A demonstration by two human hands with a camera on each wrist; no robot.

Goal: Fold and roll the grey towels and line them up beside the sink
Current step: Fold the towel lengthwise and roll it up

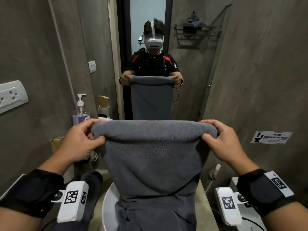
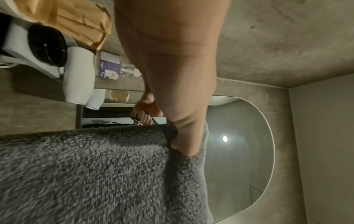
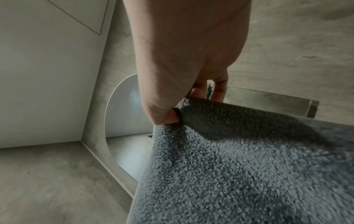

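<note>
a fluffy grey towel (image 1: 155, 160) hangs lengthwise, top edge rolled over, lower end bunched in the white sink (image 1: 108, 212); another dark towel (image 1: 93, 179) lies left of the sink.

The head camera is looking forward and down from above the towel (image 1: 153, 155), facing the mirror (image 1: 150, 55) behind it. The left wrist camera is sitting very near the towel (image 2: 91, 174), looking along the left hand (image 2: 172, 75) toward that mirror (image 2: 239, 151). The right wrist camera is looking along the right hand (image 3: 182, 60), close against the towel (image 3: 249, 174). All three are sharing the towel's top edge.
</note>
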